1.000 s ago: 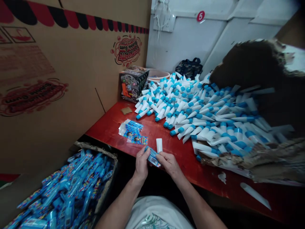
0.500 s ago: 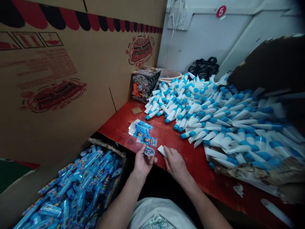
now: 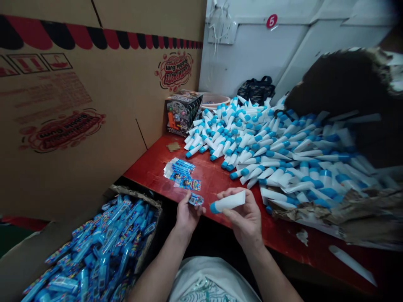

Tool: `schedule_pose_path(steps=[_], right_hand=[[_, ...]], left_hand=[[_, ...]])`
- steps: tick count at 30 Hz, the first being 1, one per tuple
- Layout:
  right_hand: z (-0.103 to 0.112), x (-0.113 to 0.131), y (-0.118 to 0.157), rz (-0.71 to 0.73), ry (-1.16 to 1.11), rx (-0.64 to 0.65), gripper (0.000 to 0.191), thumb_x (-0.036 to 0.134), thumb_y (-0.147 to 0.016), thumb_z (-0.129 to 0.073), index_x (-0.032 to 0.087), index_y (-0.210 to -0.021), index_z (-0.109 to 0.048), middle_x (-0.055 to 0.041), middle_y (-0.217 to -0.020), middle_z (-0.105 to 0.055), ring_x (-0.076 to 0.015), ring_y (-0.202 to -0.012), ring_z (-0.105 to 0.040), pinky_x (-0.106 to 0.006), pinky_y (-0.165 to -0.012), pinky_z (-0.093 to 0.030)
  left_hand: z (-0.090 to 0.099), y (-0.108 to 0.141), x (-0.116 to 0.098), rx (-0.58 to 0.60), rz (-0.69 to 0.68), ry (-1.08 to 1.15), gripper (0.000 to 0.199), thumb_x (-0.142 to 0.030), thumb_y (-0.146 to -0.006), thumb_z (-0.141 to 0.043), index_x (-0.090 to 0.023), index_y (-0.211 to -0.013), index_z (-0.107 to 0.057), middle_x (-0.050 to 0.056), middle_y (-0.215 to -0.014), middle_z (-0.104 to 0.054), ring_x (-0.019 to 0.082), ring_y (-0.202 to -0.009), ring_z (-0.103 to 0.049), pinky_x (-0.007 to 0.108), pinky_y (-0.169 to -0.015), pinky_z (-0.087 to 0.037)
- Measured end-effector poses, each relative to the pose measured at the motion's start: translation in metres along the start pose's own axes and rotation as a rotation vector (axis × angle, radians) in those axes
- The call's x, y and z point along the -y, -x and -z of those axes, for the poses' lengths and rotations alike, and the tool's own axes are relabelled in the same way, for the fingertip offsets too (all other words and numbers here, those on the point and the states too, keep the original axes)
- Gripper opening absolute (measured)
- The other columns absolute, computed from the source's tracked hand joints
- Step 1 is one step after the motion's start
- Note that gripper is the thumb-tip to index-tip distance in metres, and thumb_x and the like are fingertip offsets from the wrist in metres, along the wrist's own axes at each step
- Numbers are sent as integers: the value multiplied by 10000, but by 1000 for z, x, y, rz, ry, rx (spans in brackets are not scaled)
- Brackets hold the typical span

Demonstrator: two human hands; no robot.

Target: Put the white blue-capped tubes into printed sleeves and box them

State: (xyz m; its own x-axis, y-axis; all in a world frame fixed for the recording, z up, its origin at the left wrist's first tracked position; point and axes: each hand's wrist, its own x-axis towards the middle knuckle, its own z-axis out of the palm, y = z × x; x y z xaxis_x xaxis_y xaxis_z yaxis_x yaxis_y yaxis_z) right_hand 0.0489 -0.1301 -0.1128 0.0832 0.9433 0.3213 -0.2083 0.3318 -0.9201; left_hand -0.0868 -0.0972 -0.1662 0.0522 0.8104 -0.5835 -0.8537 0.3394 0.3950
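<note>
In the head view my left hand [image 3: 185,219] pinches a small printed blue plastic sleeve [image 3: 196,199] near the table's front edge. My right hand [image 3: 249,220] grips a white squeeze tube [image 3: 231,201], its blue cap pointing left toward the sleeve. Tube and sleeve are apart. Just beyond my left hand lies a fanned stack of printed blue sleeves [image 3: 181,171] on the red table [image 3: 151,165]. A big heap of white tubes with blue caps [image 3: 252,147] spreads over the table's back and right.
An open carton [image 3: 154,235] full of blue wrapped tubes [image 3: 103,247] stands at lower left. Tall printed cardboard [image 3: 126,92] walls the left side. A toy box [image 3: 182,112], a pink basin [image 3: 217,99] and a dark bag [image 3: 256,90] sit at the back. A loose tube [image 3: 352,264] lies at right.
My right hand has lifted and turned the tube, so its blue cap now shows at the left. My left hand still holds the sleeve in about the same place. The view has shifted slightly.
</note>
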Motion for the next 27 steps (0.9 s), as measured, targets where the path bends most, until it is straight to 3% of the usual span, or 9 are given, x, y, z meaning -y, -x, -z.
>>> schedule_pose_path(steps=[4, 10, 16, 23, 27], right_hand=[[-11, -4, -1, 6, -46, -1, 341, 280, -713, -727, 243, -925, -462, -23, -941, -577, -213, -920, -645, -416, -850, -535], [-9, -14, 5, 62, 43, -46, 306, 268, -741, -710, 225, -904, -455, -29, -955, -577, -214, -947, -647, -419, -872, -523], [-8, -12, 11, 124, 27, -69, 265, 222, -751, -690, 231, -883, -460, -32, -977, -572, -209, -951, -633, -411, -863, -513], [19, -35, 14, -5, 101, -97, 143, 308, -802, -627, 207, -903, -633, -71, -1021, -600, -227, -973, -601, -390, -856, -493], [31, -36, 19, -82, 205, -138, 150, 327, -779, -656, 220, -863, -719, -54, -995, -570, -195, -915, -574, -295, -752, -473]], left_hand=[[-4, 6, 10, 1, 46, 2, 219, -298, -861, -551, -142, -709, -572, -5, -538, -585, 123, -403, -524, 255, -381, -442], [-6, 13, 19, 17, 113, 42, 188, -288, -858, -552, -140, -756, -609, -6, -527, -586, 109, -406, -536, 235, -435, -465], [-9, 12, 26, 91, 31, 59, 177, -261, -862, -537, -128, -785, -626, 24, -624, -641, 116, -480, -573, 235, -496, -489], [-13, 4, 15, -41, -64, 90, 202, -227, -879, -512, -155, -700, -574, 17, -584, -619, 127, -465, -562, 246, -472, -458], [-12, 2, 12, 7, -35, 44, 357, -307, -914, -453, -163, -598, -537, -4, -434, -508, 124, -372, -478, 268, -462, -435]])
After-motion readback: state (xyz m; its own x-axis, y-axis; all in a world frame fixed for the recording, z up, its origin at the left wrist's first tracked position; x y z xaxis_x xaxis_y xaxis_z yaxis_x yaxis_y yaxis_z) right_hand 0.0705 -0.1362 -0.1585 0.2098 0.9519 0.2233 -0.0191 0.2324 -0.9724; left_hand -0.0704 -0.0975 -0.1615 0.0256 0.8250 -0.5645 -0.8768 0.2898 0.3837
